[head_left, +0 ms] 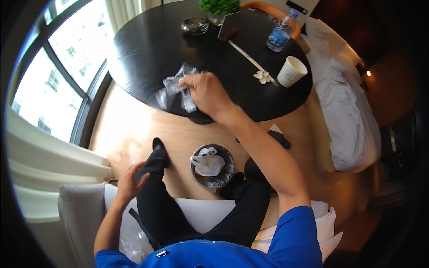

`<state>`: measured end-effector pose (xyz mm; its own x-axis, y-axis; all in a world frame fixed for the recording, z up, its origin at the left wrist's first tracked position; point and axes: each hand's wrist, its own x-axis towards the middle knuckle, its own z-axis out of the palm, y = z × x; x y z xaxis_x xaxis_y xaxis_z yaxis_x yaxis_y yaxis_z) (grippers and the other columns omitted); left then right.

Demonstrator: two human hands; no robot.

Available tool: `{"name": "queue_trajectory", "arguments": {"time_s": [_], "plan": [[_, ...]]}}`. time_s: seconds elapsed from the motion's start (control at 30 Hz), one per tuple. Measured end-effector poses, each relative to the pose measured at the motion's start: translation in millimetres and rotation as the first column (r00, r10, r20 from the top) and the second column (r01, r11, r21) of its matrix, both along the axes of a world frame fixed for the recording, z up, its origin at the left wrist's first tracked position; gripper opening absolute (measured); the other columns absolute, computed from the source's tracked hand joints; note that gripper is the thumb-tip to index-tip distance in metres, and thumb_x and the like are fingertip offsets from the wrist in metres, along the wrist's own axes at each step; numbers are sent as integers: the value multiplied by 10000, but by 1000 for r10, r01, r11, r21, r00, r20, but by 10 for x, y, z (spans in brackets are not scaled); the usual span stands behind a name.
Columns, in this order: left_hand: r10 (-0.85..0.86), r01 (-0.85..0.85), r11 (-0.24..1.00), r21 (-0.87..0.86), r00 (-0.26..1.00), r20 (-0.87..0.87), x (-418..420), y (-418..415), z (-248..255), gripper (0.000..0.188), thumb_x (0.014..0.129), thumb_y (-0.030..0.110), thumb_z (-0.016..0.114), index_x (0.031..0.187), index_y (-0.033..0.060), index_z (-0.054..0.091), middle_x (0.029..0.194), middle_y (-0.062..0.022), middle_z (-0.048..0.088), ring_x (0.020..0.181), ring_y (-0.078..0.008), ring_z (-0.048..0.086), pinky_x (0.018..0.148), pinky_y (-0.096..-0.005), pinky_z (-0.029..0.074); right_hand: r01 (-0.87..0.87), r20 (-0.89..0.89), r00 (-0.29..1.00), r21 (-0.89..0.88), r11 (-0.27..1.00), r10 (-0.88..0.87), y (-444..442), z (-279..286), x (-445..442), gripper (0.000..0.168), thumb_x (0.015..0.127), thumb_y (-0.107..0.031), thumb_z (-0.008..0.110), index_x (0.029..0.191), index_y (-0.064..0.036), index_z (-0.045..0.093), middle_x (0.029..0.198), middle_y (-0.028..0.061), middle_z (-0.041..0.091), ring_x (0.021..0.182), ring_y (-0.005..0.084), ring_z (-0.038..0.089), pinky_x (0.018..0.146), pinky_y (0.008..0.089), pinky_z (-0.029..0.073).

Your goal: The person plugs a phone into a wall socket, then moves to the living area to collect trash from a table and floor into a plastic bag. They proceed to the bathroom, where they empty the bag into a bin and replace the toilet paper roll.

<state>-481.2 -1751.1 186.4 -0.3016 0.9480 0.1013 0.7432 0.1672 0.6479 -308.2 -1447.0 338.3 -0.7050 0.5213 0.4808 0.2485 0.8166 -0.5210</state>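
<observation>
Over the near part of a round black table (218, 100), my right hand (206, 92) pinches a crumpled clear plastic wrapper (172, 83), which is blurred. My left hand (130, 182) holds nothing; its fingers are apart, beside my left knee. On the floor between my legs stands a trash bin (229, 160) with a plastic liner. Inside it lies a white plastic bag (209, 164). To the right on the table are a paper cup (291, 72), a white flower (263, 77) and a thin stick (246, 55).
A water bottle (280, 33), a glass ashtray (195, 26), a small stand-up sign (229, 25) and a green plant (219, 6) occupy the table's far side. A bed with white bedding (348, 110) is at right. Another clear plastic bag (134, 243) lies on the grey sofa (80, 214).
</observation>
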Motion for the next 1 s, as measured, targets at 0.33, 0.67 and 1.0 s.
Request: {"name": "queue_trajectory", "arguments": {"time_s": [0.33, 0.67, 1.0], "plan": [[188, -181, 970, 161, 982, -29, 321, -258, -1069, 140, 744, -3, 660, 877, 42, 649, 922, -94, 623, 891, -289, 572, 810, -369, 451, 564, 77, 800, 244, 789, -596, 827, -324, 1141, 247, 907, -57, 490, 1083, -44, 661, 1038, 199, 625, 1063, 376, 559, 892, 408, 455], [196, -175, 966, 191, 976, -96, 387, -110, -1048, 104, 765, 11, 642, 855, 62, 639, 906, -79, 625, 866, -278, 572, 799, -374, 445, 453, -121, 890, 326, 830, -439, -116, -62, 1512, 246, 749, 111, 527, 932, -1, 646, 890, 137, 611, 911, 313, 589, 816, 365, 481], [173, -153, 982, 110, 964, -200, 510, 75, -1100, 109, 779, 41, 657, 882, 76, 660, 891, -60, 634, 839, -251, 573, 785, -349, 440, 538, 552, 802, -500, 679, -229, -1323, -1751, 2496, 194, 746, 59, 517, 858, 26, 672, 887, 208, 653, 851, 347, 642, 743, 374, 507]]}}
